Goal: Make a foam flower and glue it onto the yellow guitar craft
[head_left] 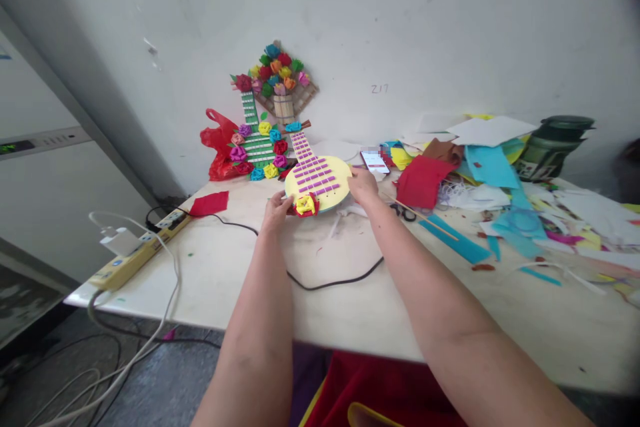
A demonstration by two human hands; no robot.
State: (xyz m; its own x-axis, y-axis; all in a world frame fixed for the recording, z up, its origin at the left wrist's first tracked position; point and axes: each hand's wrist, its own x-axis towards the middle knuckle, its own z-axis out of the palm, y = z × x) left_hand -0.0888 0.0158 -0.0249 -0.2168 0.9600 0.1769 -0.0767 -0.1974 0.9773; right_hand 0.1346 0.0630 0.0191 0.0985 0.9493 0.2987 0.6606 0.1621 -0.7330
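A yellow instrument-shaped craft [327, 197] with purple strips on its round body and neck is tilted above the table, between both hands. A blue paper flower sits at its top, and a yellow and red flower [307, 205] at its lower left edge. My left hand [278, 209] grips the body's lower left rim, fingers partly hidden. On the right rim, my right hand [363, 185] is closed, its fingertips partly behind the body. Just behind the craft stands a green one [260, 141] ringed with paper flowers.
A flower basket craft [283, 107] leans on the wall near a red bag [223, 140]. Phone [375, 161], scissors [404, 212], paper scraps [425, 181] and a green bottle [555, 147] lie right. A power strip [125, 267] is left; a black cable crosses the table [340, 320].
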